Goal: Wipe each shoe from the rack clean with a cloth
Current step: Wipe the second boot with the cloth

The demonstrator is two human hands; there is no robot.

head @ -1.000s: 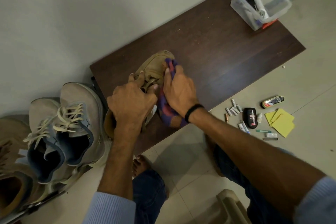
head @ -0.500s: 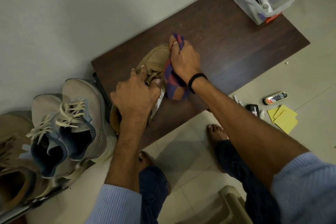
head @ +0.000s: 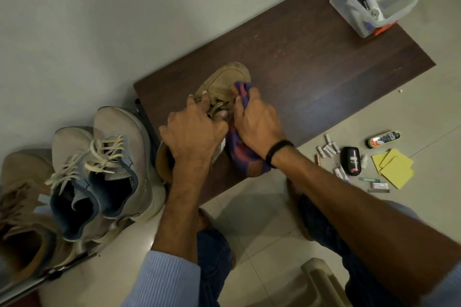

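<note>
A tan suede shoe (head: 224,80) lies on a dark wooden board (head: 311,62), its toe pointing away from me. My left hand (head: 192,132) grips it over the laces and tongue. My right hand (head: 257,122) holds a purple and orange cloth (head: 240,154) bunched against the shoe's right side, just behind the toe. A pair of grey-and-blue sneakers (head: 104,169) stands on the rack at the left. Another tan shoe (head: 22,219) sits at the far left edge.
A clear plastic box (head: 371,5) with markers stands on the board's far right corner. On the tiled floor to the right lie yellow pads (head: 394,167), a black container (head: 351,159), a small tin (head: 383,138) and several small tubes. A beige stool (head: 321,284) is below.
My right hand has drawn the cloth back from the shoe's toe toward its middle, uncovering the toe. My left hand keeps its hold on the laces.
</note>
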